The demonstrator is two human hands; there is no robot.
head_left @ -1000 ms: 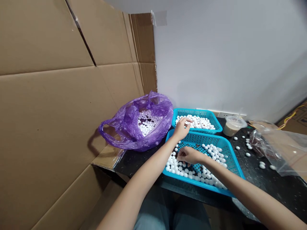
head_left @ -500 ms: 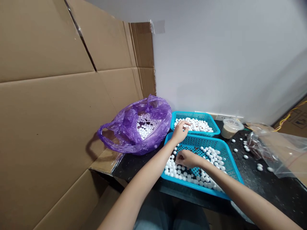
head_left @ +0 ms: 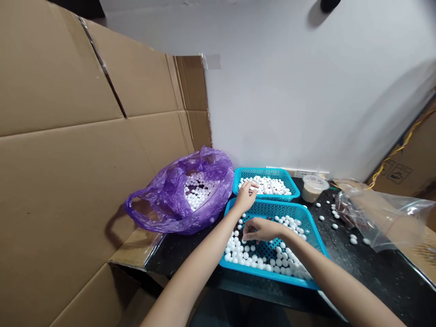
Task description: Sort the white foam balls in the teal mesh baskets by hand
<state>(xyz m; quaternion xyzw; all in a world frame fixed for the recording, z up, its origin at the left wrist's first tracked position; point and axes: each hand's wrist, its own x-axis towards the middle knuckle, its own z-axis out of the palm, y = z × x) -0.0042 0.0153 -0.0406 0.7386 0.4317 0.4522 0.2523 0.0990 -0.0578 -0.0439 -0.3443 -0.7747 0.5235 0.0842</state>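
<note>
You sit at a black work surface set against a white wall, with corrugated cardboard standing along its left side. A purple plastic bag slumps against the cardboard, full of white foam balls. More balls fill a far blue plastic basket and a near blue plastic basket, which touch. To their right are a lidded plastic cup, a clear plastic bag and scattered loose balls.

Your left hand sits at the far basket's front rim, fingers spread among the balls. Your right hand is over the near basket, fingers drawn together; you cannot tell whether they hold a ball.

Since the earlier frame, the whole scene has dropped lower and left in view, showing more wall and a dark shape at the top edge.
</note>
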